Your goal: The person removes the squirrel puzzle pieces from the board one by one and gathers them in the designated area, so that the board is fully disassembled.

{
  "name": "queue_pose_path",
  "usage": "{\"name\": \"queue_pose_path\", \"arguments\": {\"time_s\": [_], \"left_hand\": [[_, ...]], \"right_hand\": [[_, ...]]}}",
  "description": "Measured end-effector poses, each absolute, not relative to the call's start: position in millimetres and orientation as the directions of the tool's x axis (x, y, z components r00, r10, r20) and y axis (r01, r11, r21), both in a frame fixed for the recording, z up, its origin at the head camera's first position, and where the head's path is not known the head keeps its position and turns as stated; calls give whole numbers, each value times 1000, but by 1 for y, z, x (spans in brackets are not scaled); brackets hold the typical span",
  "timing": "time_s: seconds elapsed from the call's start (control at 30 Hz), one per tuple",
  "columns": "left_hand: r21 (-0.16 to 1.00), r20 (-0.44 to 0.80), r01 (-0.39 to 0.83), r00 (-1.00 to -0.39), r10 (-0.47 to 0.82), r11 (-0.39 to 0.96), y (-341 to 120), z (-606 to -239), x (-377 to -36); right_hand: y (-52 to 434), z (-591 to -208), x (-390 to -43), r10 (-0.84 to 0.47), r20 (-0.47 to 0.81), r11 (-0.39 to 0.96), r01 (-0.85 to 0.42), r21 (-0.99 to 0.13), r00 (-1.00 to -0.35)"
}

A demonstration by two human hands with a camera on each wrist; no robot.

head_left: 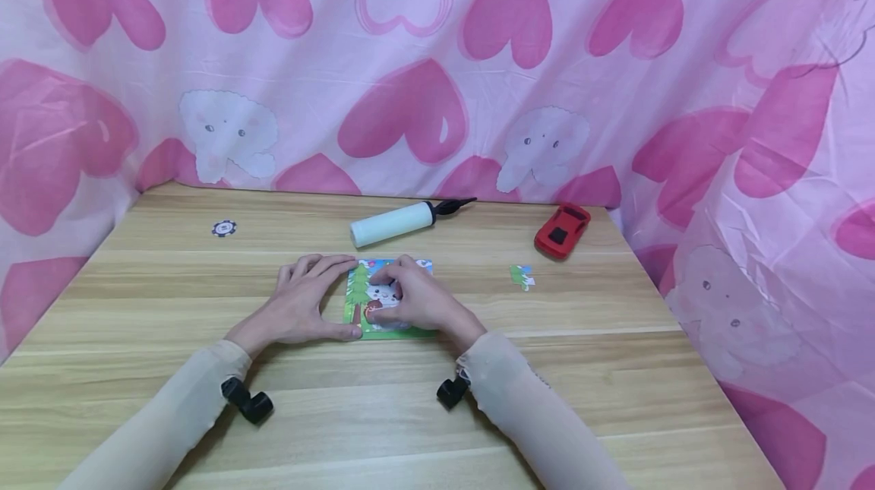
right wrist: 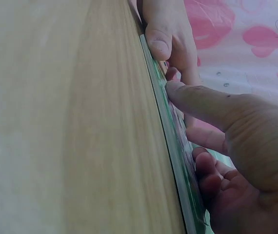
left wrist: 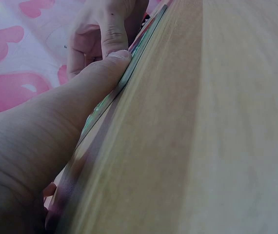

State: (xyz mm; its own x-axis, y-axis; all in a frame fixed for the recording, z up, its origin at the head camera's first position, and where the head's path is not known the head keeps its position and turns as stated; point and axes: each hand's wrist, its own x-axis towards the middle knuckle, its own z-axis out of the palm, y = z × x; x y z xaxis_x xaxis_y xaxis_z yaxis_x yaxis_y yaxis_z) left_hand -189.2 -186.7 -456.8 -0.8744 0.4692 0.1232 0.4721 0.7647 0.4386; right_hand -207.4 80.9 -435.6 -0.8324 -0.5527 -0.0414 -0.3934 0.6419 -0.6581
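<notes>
A pink curtain (head_left: 403, 114) printed with hearts and pale cartoon animals hung beyond the jigsaw puzzle (head_left: 359, 289) and to both sides of it, as I viewed the scene from a distance. A wood-grain tabletop (head_left: 369, 429) spread beneath the puzzle on every side. Two pale sleeves (head_left: 533, 399) reached in from the puzzle's near side, one left of it and one right.

The left hand (head_left: 301, 308) was spread wide along the puzzle's left edge, fingertips at the far corner, thumb at the near one. The right hand (head_left: 424, 298) arched over the puzzle's right half, fingers bent, thumb and forefinger apart; I could not tell whether it pinched a piece there. The puzzle lay flat between them, showing a green tree and a white cartoon figure.

A pale hand pump (head_left: 393, 224) with a black nozzle lay on its side beyond the puzzle. A red toy car (head_left: 562, 233) sat farther back, to the puzzle's right. Black wrist cameras (head_left: 451, 393) flanked the puzzle's near side. A loose puzzle piece (head_left: 522, 276) lay to its right, and a poker chip (head_left: 224, 228) beyond it to the left.
</notes>
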Motion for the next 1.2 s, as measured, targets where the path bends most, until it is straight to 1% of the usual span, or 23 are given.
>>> {"name": "queue_pose_path", "arguments": {"time_s": [0.27,0.53,1.2], "left_hand": [[436,118,470,-875,469,767,-187,-456,-189],[439,126,475,-873,471,763,-187,-457,-189],[435,105,460,-880,464,774,-187,-459,-190]], "right_hand": [[78,-433,-206,-542,-54,644,-374,-667,-838],[76,-433,-206,-557,-16,620,-404,-673,-830],[73,-433,-205,-542,3,633,-411,-656,-840]]}}
